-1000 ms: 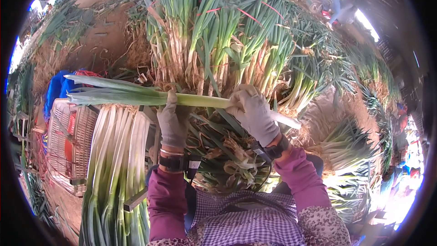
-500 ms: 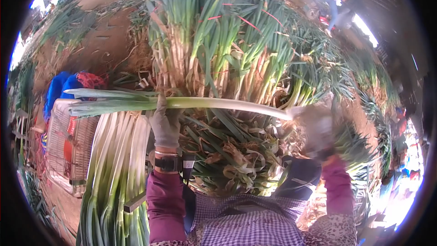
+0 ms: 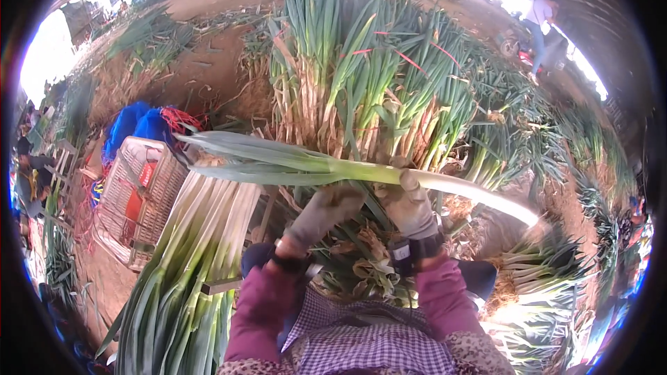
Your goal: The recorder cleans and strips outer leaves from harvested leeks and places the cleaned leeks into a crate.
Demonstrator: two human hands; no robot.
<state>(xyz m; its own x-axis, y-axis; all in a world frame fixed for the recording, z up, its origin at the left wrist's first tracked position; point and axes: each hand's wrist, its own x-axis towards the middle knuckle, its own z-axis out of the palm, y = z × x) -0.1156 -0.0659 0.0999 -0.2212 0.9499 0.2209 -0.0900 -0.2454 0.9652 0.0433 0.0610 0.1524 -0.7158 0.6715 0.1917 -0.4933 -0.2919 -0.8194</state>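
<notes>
A large green onion [image 3: 379,172] lies crosswise in front of me, its leaves to the left and its white root end to the right. My gloved right hand [image 3: 411,212] is closed round the stalk near its middle. Just below the leaves is my gloved left hand [image 3: 326,212], its fingers curled in; whether anything is in them is hidden. Left of my knees, a bundle of cleaned green onions [image 3: 198,229] rests with white ends away from me and leaves toward me. Stripped leaves and dry skins [image 3: 365,257] are heaped under my hands.
Upright bunches of untrimmed green onions [image 3: 361,83] stand ahead. A woven basket [image 3: 132,201] is at the left, with blue bags [image 3: 135,128] behind it. More green onions [image 3: 542,278] lie at the right. A metal bar [image 3: 221,286] crosses the cleaned bundle. Another person [image 3: 538,21] stands far right.
My right hand has come left from the root end onto the stalk's middle. The left hand has let go of the stalk and dropped below the leaves. The view has shifted.
</notes>
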